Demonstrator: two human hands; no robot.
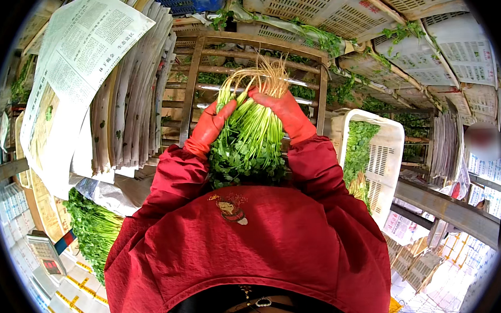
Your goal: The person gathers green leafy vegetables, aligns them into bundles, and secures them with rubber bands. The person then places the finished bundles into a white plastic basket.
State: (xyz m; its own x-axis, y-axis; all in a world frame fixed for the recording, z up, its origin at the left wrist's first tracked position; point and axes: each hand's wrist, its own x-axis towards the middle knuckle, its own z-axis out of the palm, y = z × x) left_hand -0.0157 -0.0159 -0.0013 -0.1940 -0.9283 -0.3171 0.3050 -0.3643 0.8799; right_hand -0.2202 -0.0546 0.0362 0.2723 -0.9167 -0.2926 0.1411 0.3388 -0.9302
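Note:
A thick bunch of cilantro [253, 135] lies before me, leaves towards my body and pale roots [272, 73] pointing away. My left hand [211, 126], in a red rubber glove, curls around the left side of the stems, where a few of them stand apart from the bulk. At the root end on the right, my right hand [284, 113], gloved the same way, grips the stems with its thumb laid over them. Beneath the bunch runs a metal rack [193, 87] with rusty round bars. The undersides of the fingers are hidden.
A tall newspaper stack [122, 103] stands close on my left, above more cilantro [92, 230]. To my right, a white plastic crate [395, 150] holds cilantro. Slotted crates [311, 7] line the back, and a blue crate [191, 1] sits at the far edge. A digital scale [47, 253] is lower left.

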